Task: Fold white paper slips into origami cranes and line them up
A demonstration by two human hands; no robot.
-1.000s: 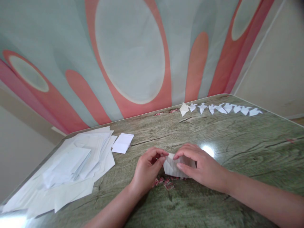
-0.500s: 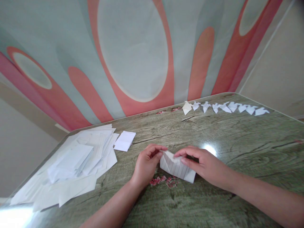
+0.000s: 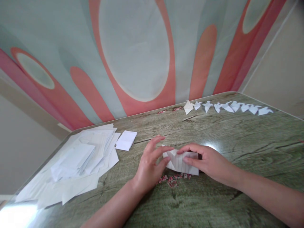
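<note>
A small folded piece of lined white paper [image 3: 184,166] is between my two hands, just above the wood-grain table [image 3: 152,205]. My left hand [image 3: 152,163] pinches its left end between thumb and a finger, with another finger raised off it. The right part of the paper is held by my right hand [image 3: 205,160], thumb on the near face and fingertips along the top edge. Creases and a folded corner show at the paper's upper left.
Loose white sheets [image 3: 104,180] lie in a wide pile at the left, with a small stack of folded paper [image 3: 126,140] beside it. Several folded paper figures [image 3: 207,106] line the back right edge. A patterned wall [image 3: 135,47] stands behind.
The paper has turned more level and its left corner is folded differently. My left hand has shifted slightly right, with one finger lifted away. The view has moved a little.
</note>
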